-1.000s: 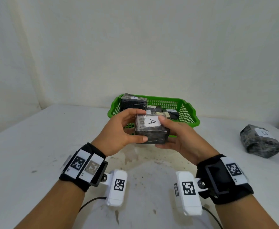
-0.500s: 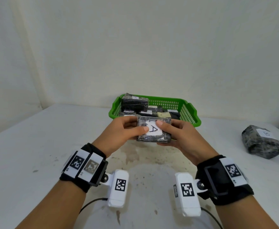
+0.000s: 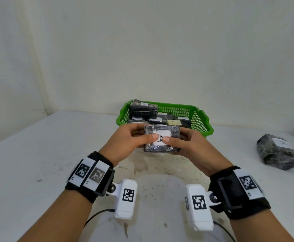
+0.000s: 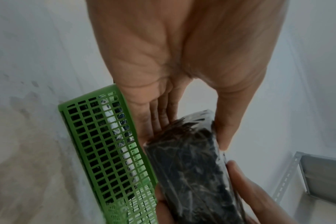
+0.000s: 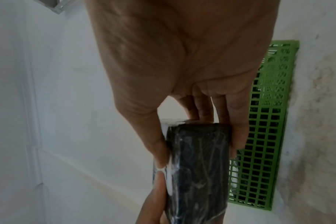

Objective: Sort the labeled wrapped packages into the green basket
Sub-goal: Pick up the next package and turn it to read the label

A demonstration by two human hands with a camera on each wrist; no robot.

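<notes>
Both hands hold one dark plastic-wrapped package (image 3: 162, 138) with a white label marked A, just in front of the green basket (image 3: 202, 119). My left hand (image 3: 132, 140) grips its left end, thumb on the label, fingers underneath. My right hand (image 3: 186, 144) grips the right end the same way. In the left wrist view the package (image 4: 190, 171) sits between thumb and fingers beside the basket wall (image 4: 109, 151). The right wrist view shows the package (image 5: 197, 166) pinched beside the basket wall (image 5: 263, 136). The basket holds several wrapped labeled packages (image 3: 142, 110).
Another wrapped package (image 3: 278, 152) labeled B lies on the white table (image 3: 38, 154) at the far right. A white wall stands close behind the basket. A grey metal shelf frame (image 4: 320, 178) shows in the left wrist view.
The package has tilted so its label faces up more and has moved slightly forward toward the basket. Both thumbs now lie on the label.
</notes>
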